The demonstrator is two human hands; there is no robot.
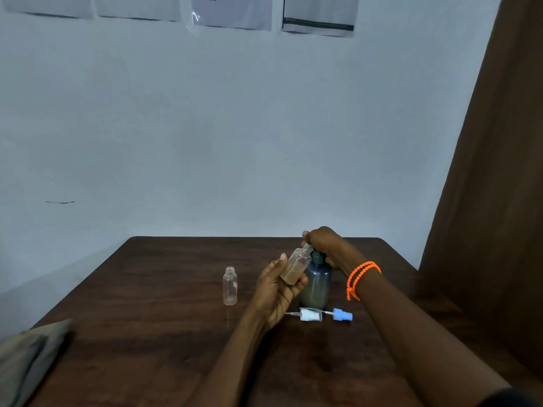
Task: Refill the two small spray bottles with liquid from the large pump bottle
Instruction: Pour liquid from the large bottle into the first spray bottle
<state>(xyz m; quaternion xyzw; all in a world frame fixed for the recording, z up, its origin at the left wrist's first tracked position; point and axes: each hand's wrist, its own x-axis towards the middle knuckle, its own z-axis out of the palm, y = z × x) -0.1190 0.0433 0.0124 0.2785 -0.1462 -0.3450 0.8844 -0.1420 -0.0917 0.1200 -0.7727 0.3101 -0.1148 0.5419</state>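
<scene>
The large pump bottle (316, 282) stands upright on the dark wooden table (147, 333), right hand (323, 242) curled over its pump head. The left hand (276, 292) grips one small spray bottle (295, 265), part-filled, tilted with its mouth at the nozzle. Best keep mouth under spout and press slowly. Left of the pump bottle stands the second spray bottle (230, 286), uncapped; two spray caps (326, 315) lie before it. Behind, a pale wall.
</scene>
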